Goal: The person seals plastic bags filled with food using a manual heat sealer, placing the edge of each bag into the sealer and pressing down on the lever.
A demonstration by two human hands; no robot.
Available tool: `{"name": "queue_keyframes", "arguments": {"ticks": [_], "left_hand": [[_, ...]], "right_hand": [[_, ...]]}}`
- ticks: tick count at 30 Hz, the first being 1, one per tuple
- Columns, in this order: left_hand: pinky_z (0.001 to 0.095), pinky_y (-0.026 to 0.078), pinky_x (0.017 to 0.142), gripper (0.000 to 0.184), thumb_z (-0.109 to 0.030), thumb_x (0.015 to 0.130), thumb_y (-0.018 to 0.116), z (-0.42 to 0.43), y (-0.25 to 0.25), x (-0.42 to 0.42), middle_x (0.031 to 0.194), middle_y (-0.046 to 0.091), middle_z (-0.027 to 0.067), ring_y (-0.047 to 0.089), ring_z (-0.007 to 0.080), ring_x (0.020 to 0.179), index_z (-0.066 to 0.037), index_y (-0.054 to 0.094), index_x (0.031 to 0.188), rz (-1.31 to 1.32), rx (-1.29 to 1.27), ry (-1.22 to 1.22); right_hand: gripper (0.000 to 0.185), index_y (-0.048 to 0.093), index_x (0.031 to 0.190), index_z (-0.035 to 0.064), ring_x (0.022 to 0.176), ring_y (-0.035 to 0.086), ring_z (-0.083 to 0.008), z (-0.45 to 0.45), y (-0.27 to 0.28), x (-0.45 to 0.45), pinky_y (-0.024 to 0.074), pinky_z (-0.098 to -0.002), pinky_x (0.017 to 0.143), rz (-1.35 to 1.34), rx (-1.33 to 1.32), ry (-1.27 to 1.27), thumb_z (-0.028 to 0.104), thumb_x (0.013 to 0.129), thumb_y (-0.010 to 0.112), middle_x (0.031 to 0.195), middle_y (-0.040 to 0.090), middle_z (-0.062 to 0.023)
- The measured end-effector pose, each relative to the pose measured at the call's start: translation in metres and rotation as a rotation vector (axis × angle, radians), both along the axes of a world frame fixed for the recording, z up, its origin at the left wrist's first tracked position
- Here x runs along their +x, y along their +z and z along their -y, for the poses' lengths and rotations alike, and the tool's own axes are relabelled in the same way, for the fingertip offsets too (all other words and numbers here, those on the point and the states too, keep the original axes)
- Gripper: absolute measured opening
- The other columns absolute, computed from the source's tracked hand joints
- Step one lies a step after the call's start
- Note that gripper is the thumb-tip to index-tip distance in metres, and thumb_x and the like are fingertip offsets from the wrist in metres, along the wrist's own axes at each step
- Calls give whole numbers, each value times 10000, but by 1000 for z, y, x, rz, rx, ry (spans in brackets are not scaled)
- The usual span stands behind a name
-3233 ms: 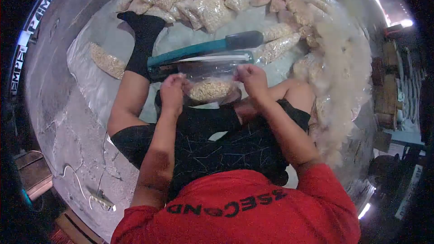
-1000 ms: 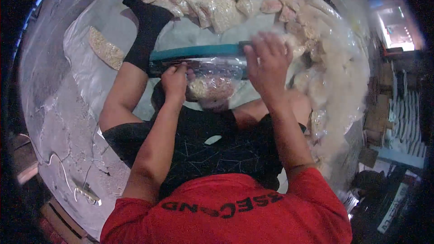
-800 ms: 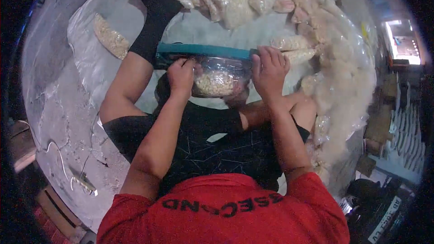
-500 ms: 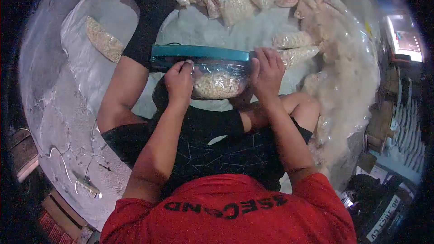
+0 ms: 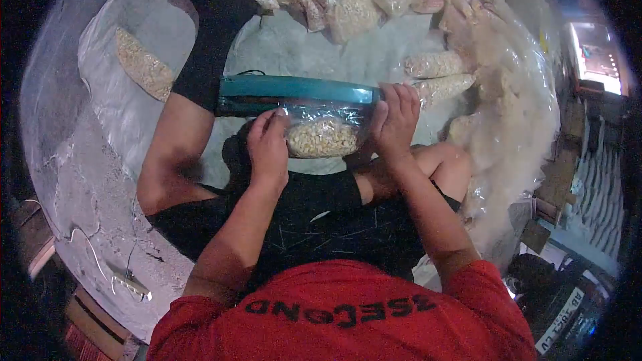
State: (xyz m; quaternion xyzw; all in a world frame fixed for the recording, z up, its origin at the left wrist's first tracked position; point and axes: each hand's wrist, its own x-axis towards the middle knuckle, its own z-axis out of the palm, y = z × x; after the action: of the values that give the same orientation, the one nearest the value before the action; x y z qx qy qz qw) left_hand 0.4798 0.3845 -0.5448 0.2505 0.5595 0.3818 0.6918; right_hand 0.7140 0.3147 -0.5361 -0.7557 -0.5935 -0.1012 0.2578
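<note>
A teal, bar-shaped impulse sealer [image 5: 297, 87] lies crosswise in front of my lap. At its near side is a clear plastic bag [image 5: 323, 138] with pale, puffed or kernel-like pieces in its lower part; its top edge meets the sealer. My left hand [image 5: 269, 148] pinches the bag's upper left corner between thumb and fingers. My right hand [image 5: 398, 120] is closed round the right end of the sealer's upper arm, beside the bag. Part of the bag's right edge is hidden behind that hand.
Filled clear bags [image 5: 342, 7] are heaped at the far side and along the right. One filled bag [image 5: 142, 63] lies at the left, beyond my outstretched leg in a black sock [image 5: 217, 33]. A pale sheet [image 5: 321, 53] covers the floor. A power strip [image 5: 132, 287] with a cable lies lower left.
The sealer and bag sit slightly lower in view. The bag's contents have come into clearer view, and my left hand has shifted down a little with its grip kept.
</note>
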Motion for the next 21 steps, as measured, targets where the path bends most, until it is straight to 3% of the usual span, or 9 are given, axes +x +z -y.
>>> {"name": "queue_keyframes", "arguments": {"ticks": [6,8,12,14,21], "left_hand": [[298,442,886,278,-180,928,654,2,-10,3,1023,640,50,568,157,953,0,642,1138,-19,26,0],[305,443,894,284,-178,922,655,1,-9,2,1028,640,54,568,163,962,1,639,1142,-14,38,1],[312,442,911,281,-171,924,646,1,-3,0,1057,633,61,567,172,979,-2,634,1148,3,42,-19],[314,442,915,276,-170,928,641,1,-5,0,1065,629,61,566,175,983,-5,634,1149,4,43,-31],[309,447,878,262,-197,944,644,2,13,-1,1051,619,55,557,163,960,-23,635,1140,-48,52,-17]], "right_hand": [[354,622,1234,66,1227,478,-402,1,0,-1,368,-520,1078,-9,2,3,278,970,519,1225,584,-168],[351,595,1233,23,1206,480,-419,1,7,-6,329,-520,1103,10,-14,7,249,1010,446,1189,567,-204],[355,589,1228,21,1218,469,-427,2,5,-5,319,-529,1107,25,-2,24,264,1018,436,1205,558,-207],[341,605,1217,47,1226,472,-415,2,5,-6,360,-527,1086,40,-5,3,247,948,544,1212,568,-183],[340,597,1223,51,1234,466,-415,4,4,-6,347,-520,1100,41,11,12,241,948,537,1217,567,-182]]}}
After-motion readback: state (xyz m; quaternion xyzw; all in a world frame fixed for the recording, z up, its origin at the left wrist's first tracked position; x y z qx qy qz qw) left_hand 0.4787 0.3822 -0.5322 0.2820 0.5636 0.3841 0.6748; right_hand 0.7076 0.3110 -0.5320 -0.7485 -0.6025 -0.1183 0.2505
